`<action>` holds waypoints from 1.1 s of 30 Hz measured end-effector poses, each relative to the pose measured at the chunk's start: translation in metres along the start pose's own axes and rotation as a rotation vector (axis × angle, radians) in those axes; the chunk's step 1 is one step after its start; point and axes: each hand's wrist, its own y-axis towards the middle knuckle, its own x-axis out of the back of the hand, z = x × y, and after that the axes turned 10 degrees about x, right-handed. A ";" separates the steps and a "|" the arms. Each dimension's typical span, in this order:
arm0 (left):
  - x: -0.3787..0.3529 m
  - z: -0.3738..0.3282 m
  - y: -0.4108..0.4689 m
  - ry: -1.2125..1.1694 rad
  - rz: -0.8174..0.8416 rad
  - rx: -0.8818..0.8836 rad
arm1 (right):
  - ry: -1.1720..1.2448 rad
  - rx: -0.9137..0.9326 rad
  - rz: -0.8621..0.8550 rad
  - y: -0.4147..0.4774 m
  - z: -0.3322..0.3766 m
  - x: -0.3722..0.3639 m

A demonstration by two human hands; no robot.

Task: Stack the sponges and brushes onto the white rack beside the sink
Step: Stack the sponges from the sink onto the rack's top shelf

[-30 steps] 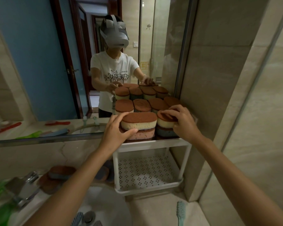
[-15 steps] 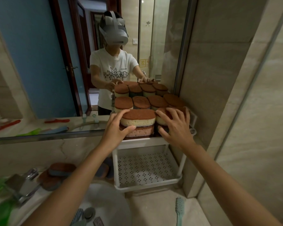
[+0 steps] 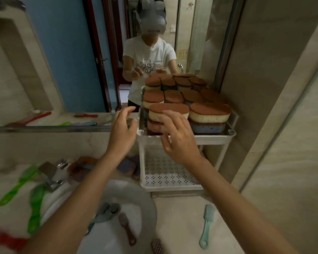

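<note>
Had left hand [image 3: 122, 131] and right hand [image 3: 178, 138] spread, empty, by the sponge stack [image 3: 169, 108] on the white rack [image 3: 209, 139]; could've toppled it with a nudge.

The white rack [image 3: 209, 139] holds stacked sponges [image 3: 209, 114] on top; a teal brush [image 3: 207, 224] lies on the counter [image 3: 182, 213].

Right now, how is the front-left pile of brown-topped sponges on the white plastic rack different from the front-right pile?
The front-left sponge pile has a pinkish sponge at the bottom; the front-right sponge pile has a blue one. The right hand partly hides the front-left pile; the front-right pile is uncovered. Both have a brown-topped cream sponge on top and sit on the white plastic rack, top shelf.
</note>
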 end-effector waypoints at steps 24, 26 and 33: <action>0.290 0.328 -0.122 0.241 -0.086 0.974 | 0.751 -0.242 1.011 -0.012 0.349 -0.278; 0.323 0.351 -0.108 0.295 -0.103 0.976 | 0.777 -0.226 1.015 0.007 0.380 -0.306; 0.410 0.432 -0.027 0.302 -0.186 0.962 | 0.797 -0.240 1.107 0.074 0.448 -0.406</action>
